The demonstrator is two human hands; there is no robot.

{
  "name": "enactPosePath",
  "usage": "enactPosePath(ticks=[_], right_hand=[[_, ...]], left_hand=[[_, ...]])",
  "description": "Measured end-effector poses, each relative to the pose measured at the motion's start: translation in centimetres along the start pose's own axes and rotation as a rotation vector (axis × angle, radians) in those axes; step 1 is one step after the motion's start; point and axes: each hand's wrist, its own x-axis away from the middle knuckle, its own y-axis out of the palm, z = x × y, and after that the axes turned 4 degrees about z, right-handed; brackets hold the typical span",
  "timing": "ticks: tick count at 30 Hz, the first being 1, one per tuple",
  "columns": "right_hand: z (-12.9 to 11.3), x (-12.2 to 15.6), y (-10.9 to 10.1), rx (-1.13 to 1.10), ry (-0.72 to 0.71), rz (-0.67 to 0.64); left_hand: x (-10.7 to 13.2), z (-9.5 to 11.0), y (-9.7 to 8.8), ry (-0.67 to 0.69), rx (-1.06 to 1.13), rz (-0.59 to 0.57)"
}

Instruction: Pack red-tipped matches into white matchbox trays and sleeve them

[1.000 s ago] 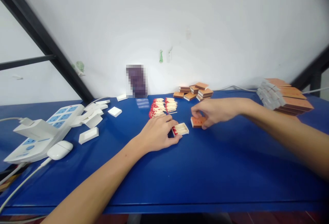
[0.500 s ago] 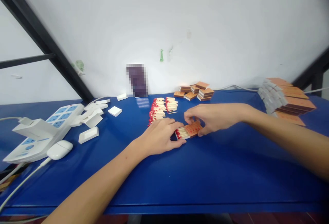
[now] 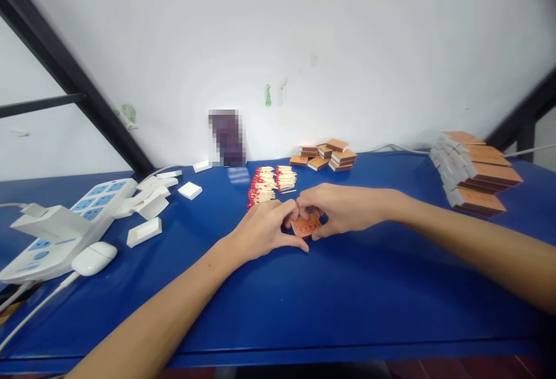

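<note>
An orange matchbox (image 3: 306, 225) lies on the blue table between my two hands, its sleeve covering the tray so that no matches show in it. My right hand (image 3: 334, 211) grips the box from the right, thumb at the front edge and curled fingers at the back. At the box's left end, my left hand (image 3: 263, 228) straddles the corners, forefinger behind and thumb stretched along the front. Just behind my left hand lie two piles of red-tipped matches, a larger pile (image 3: 263, 185) and a smaller pile (image 3: 286, 178).
Several closed matchboxes (image 3: 341, 157) are heaped by the wall. More matchbox sleeves and boxes (image 3: 482, 173) stand stacked at the right. White trays (image 3: 145, 232) lie scattered at left, beside a power strip (image 3: 98, 199) and a white earbud case (image 3: 94, 258). A pixelated dark object (image 3: 228, 138) leans on the wall.
The matchbox has gone from half open, with matches showing, to covered by its sleeve. My right hand has moved left, close against my left hand. The view has shifted slightly.
</note>
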Motion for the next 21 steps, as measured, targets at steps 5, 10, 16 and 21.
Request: enactPosePath(ticks=[5,10,16,21], right_hand=[[0.0,0.0,0.0,0.045,-0.005,0.004],[-2.7,0.5,1.1,0.259,0.004,0.052],[-4.6,5.6,2.8,0.362,-0.002,0.106],[0.0,15.1,2.2,0.263,0.430,0.399]], left_hand=[[0.0,-0.5,-0.1,0.049,-0.029,0.004],[0.0,-0.5,-0.8,0.176,-0.070,0.033],[0.3,-0.9,-2.3,0.311,-0.075,0.251],[0.3,-5.6,-4.8,-0.014,-0.356,0.513]])
